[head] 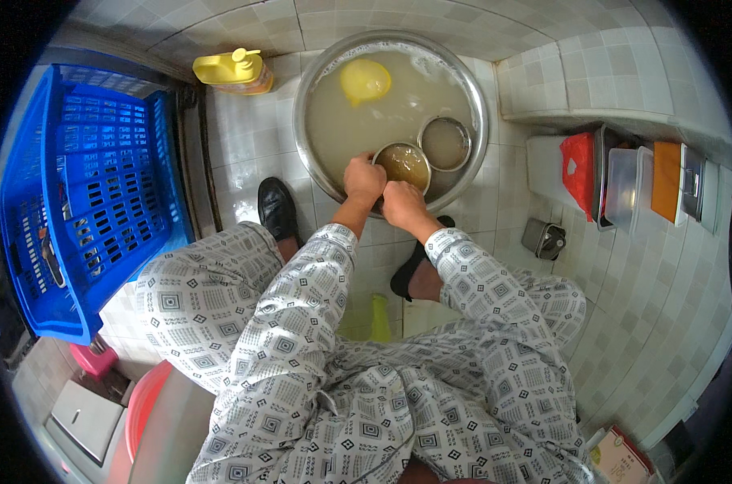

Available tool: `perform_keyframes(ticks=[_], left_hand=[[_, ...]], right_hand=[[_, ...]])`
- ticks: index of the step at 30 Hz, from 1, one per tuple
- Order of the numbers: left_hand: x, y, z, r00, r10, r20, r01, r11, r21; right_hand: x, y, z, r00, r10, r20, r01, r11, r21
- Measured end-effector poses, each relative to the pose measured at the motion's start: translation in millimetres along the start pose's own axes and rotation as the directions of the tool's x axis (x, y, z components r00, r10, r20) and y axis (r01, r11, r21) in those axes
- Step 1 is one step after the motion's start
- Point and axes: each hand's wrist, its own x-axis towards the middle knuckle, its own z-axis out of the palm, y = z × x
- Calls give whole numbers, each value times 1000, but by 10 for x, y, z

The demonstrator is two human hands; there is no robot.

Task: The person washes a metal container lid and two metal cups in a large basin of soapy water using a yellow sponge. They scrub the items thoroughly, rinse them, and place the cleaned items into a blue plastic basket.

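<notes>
A large stainless steel basin [300, 115] of cloudy, greyish water stands on the tiled floor before me. Just inside its near edge, my left hand [364, 176] grips the left rim of a round metal bowl [411, 163] that holds brownish liquid. My right hand [403, 201] is closed on the near rim of that same bowl, close beside the left. A second round metal vessel [445, 144] sits in the water to the right, its rim showing. Towards the far left of the basin a rounded yellow object [366, 80] floats; its kind is unclear. Foam lines the far edge.
A yellow pump jug [233, 71] stands on the floor behind left. Blue plastic baskets [108, 181] rise at the left. Several containers, including a clear plastic one [629, 181], line the right wall, with a small metal box [543, 238] nearer. My feet in black shoes [277, 209] flank the basin's front.
</notes>
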Motion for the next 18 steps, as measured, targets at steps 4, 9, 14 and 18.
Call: perform_keyframes(ticks=[4,9,14,18], left_hand=[[7,35,-79,999,-32,-8,32,999,1],[196,37,-153,978,200,62,-205,975,87],[424,46,-123,893,366,263,-416,894,167],[385,299,-198,829,430,359,-486,871,80]], right_hand=[[-87,49,138,990,-120,-73,115,990,-80],[-105,275,-202,880,-355,317,467,518,-717],[-25,127,-631,773,-137,619,589,-209,-781],[131,286,-352,806,-89,585,565,-178,-806]])
